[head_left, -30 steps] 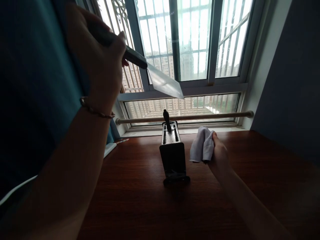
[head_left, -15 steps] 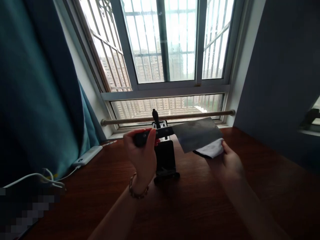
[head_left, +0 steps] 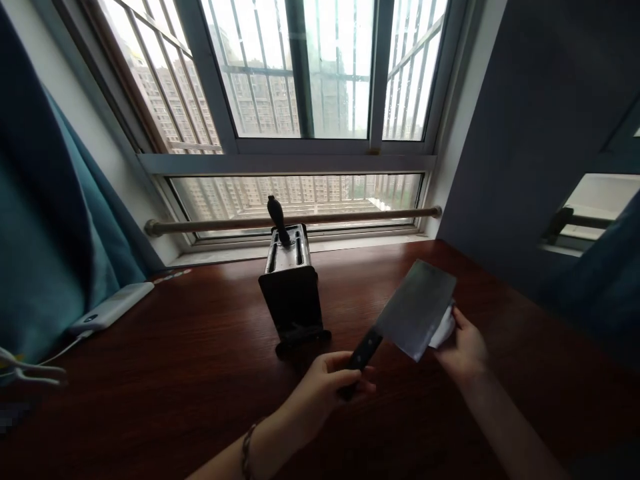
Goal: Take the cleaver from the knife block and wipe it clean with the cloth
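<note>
A cleaver [head_left: 419,303] with a broad grey blade and a black riveted handle is held above the table, its blade tilted up to the right. Around the handle, my left hand [head_left: 336,381] is closed. My right hand [head_left: 466,343] grips a white cloth [head_left: 443,329] behind the blade's lower right edge; part of the cloth and some fingers are hidden by the blade. Left of the cleaver stands a knife block [head_left: 293,300] with a dark front and a slotted metal top. One dark-handled tool [head_left: 278,219] sticks up out of it.
The reddish-brown wooden table [head_left: 175,347] reaches to the window sill. At the left lie a white power strip [head_left: 113,308] and a white cable [head_left: 33,373], near a teal curtain [head_left: 85,220]. A horizontal rail [head_left: 340,217] crosses in front of the window.
The cleaver has turned from nearly level to steeply slanted, with its handle lower and nearer me. My left hand has come down from in front of the knife block. The view has shifted right.
</note>
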Demonstrator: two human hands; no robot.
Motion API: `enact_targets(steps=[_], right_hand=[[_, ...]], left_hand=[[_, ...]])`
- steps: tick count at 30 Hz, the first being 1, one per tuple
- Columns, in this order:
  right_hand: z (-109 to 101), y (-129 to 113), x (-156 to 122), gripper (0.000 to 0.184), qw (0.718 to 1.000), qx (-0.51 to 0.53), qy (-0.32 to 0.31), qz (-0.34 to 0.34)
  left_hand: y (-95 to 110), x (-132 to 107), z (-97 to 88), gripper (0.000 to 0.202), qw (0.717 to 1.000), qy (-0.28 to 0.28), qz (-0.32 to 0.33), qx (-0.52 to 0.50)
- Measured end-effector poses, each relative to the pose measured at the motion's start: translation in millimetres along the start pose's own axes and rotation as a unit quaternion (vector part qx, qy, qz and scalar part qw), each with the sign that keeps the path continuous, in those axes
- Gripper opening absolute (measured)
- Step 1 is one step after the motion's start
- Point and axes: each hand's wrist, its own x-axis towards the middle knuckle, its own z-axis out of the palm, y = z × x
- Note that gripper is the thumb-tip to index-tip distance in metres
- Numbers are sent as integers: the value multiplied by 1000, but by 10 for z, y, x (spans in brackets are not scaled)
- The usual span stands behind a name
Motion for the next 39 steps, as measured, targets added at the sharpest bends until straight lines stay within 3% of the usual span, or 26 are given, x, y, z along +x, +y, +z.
enact_targets(steps=[2, 4, 9, 14, 21, 26, 39], right_hand=[[24, 33, 68, 39, 1000, -12, -21, 16], [72, 75, 142, 41, 998, -22, -48, 41], [155, 165, 390, 41, 996, -13, -81, 42], [101, 233, 619, 41, 993, -6, -111, 27], [-66, 330, 765, 36, 994, -18, -99, 48], [-99, 390, 734, 35, 995, -26, -96, 30], [-99, 485, 671, 37, 997, -24, -76, 11]], left_hand=[[1, 53, -64, 33, 994, -105, -41, 3], [28, 107, -115, 34, 988, -146, -49, 10], [213, 233, -163, 26, 995, -87, 5, 49], [412, 324, -194, 30, 994, -23, 56, 89], [251, 365, -260, 34, 986, 32, 85, 140], [120, 312, -260, 32, 981, 27, 90, 172], [-85, 383, -295, 25, 980, -65, 84, 168]])
